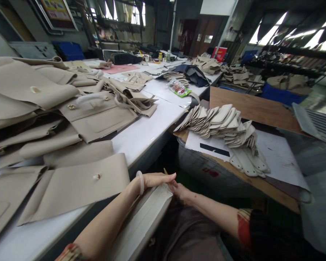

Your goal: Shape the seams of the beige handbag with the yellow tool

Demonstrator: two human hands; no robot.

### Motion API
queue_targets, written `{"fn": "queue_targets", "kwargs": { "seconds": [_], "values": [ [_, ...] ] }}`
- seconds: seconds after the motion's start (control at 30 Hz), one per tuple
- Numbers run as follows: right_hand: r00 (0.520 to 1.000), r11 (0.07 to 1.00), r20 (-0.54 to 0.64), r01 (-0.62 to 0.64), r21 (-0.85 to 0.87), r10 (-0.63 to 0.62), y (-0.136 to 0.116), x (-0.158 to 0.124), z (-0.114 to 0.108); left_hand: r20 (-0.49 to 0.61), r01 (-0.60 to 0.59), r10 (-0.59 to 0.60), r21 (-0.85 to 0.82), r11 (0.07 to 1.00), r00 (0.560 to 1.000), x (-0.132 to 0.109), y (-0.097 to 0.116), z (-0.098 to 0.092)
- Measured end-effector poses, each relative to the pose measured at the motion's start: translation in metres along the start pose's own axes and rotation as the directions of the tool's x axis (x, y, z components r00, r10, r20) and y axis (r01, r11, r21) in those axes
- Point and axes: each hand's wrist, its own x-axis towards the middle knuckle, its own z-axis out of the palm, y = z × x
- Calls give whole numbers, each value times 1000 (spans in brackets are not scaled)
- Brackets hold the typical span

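Note:
My left hand [159,179] lies low in front of me, fingers stretched out and together, resting flat on the top edge of a pale folded piece [145,217] that leans off the table edge over my lap. A pale bangle sits on that wrist. My right hand [181,191] is just to the right of it, mostly hidden behind the left fingers and the pale piece. I cannot make out its fingers. A thin yellowish stick [165,171] pokes up behind the left hand.
Beige bag panels [78,185] with metal clasps lie piled on the white table [149,127] at left. A fanned stack of cream tabs [222,125] rests on a wooden board [250,107] at right. More piles, a snack packet [178,88] and bottles lie farther back.

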Motion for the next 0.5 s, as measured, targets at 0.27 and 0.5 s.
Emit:
{"fn": "queue_targets", "kwargs": {
  "seconds": [0.27,0.5],
  "values": [
    [969,994,248,16,-104,10,20,-57,-85,79,1,-4,34,999,997,5,-3,-7],
    [872,993,480,-61,-96,100,5,-58,-34,57,-13,6,107,994,998,7,-9,-9]
  ]
}}
